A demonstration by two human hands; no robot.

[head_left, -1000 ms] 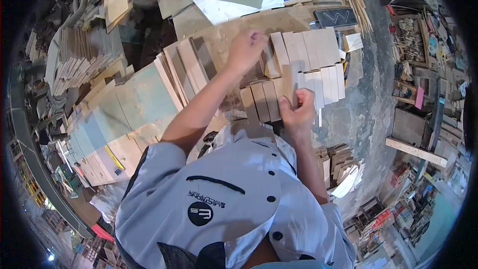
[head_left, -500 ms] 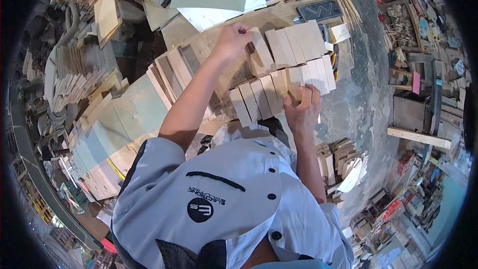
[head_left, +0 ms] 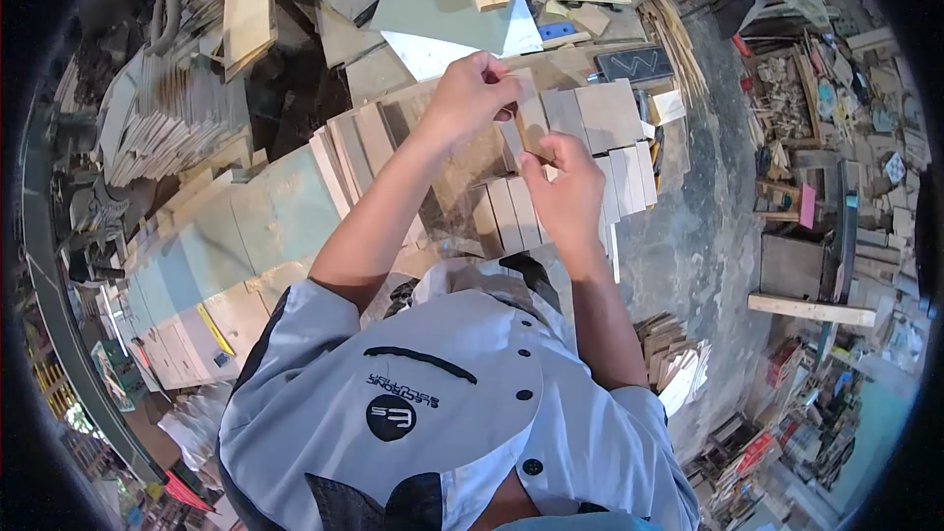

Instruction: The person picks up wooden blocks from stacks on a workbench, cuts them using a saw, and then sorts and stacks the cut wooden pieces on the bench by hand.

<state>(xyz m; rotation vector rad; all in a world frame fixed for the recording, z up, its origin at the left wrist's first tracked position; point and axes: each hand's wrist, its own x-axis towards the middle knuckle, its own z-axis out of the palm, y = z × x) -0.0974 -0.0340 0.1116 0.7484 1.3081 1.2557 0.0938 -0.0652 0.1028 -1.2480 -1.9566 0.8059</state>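
My left hand (head_left: 470, 103) is closed in a pinch at the far end of a small flat wooden block (head_left: 532, 116), which stands tilted at the left end of the back row. At the near end of that block, my right hand (head_left: 568, 187) has its thumb and index finger close together around the edge. A back row of pale wooden blocks (head_left: 608, 113) lies to the right of it. The front row of blocks (head_left: 503, 214) runs beneath my right hand, which hides its middle.
Further boards (head_left: 346, 152) stand side by side to the left on the workbench. Behind lie a grey-green sheet (head_left: 442, 0) and a black box marked W (head_left: 634, 64). Stacked wood strips (head_left: 674, 354) are on the floor at right.
My right hand has left the right part of the front row and moved up and left to the block at my left hand. The view has shifted slightly.
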